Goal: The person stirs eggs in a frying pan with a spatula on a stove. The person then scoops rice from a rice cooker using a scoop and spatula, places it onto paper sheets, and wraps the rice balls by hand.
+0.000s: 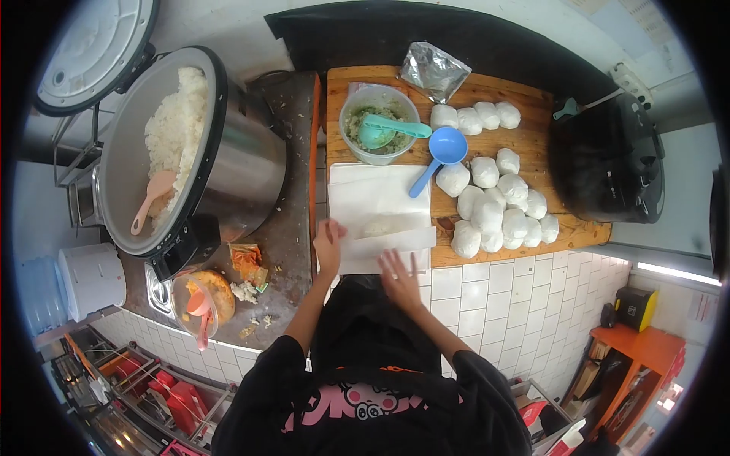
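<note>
A stack of white paper sheets (pixel 380 186) lies on the wooden table in front of me. On the top sheet rests a small mound of white rice (pixel 378 227), partly covered by a folded strip of paper (pixel 395 241). My left hand (pixel 329 242) is at the left edge of the paper, its fingers curled in on that edge. At the near side, my right hand (pixel 398 275) is open, fingers spread over the paper just below the fold. A blue scoop (pixel 447 146) lies with its handle over the upper right of the stack.
Several white wrapped bundles (pixel 487 209) cover the table's right side. Behind the paper stand a tub of green-flecked rice (pixel 380 152) with a teal scoop (pixel 376 131) and a foil packet (pixel 435 72). A large rice cooker (pixel 255 144) is left; a black appliance (pixel 608 163) is right.
</note>
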### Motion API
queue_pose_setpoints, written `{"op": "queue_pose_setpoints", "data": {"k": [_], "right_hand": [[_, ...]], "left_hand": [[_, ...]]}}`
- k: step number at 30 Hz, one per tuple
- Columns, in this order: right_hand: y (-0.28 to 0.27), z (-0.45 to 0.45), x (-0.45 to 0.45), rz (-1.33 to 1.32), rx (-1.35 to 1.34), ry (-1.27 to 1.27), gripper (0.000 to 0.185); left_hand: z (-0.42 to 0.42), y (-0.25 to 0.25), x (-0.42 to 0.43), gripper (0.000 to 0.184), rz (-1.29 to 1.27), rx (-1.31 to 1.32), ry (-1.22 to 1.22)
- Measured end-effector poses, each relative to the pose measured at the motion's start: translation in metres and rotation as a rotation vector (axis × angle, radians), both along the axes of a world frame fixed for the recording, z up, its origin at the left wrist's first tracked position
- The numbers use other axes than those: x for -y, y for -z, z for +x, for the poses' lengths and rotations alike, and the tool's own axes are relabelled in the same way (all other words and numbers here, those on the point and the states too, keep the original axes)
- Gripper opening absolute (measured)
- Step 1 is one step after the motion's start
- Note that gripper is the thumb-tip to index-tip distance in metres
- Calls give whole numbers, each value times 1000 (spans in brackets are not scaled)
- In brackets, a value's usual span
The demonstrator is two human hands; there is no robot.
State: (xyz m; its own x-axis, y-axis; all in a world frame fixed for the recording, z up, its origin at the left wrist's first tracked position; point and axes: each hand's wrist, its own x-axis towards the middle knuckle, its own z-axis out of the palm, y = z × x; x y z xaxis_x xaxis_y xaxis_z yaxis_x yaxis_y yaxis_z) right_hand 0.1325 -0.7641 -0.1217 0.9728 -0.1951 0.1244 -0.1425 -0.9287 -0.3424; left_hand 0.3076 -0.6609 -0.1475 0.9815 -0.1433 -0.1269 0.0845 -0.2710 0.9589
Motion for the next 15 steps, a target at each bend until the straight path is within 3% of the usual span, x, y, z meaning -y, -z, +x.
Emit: {"op": "queue_pose_setpoints", "data": {"k": [4,5,7,10,11,13,14,15], "right_hand": [[10,12,-4,-38,-227,8,57],[11,13,-2,-76,-216,-12,59],[10,16,1,-123,-199,-23,62],[6,16,0,-136,-154,-12,66],[5,16,0,-142,-170,-12,66],[4,15,-2,-149,-186,-10,67],[4,16,-1,-142,-181,-13,67],[4,16,-1,-136,-175,-20,68]], "left_hand": [[64,18,49,21,230,741,541],[72,13,60,21,223,750,548],[82,1,79,26,613,749,754],[98,-8,92,28,819,648,964],[102,-10,92,28,815,655,967],[106,-12,90,25,480,698,1006],[105,-12,88,25,479,700,1006],[99,-23,84,23,381,504,1063]]}}
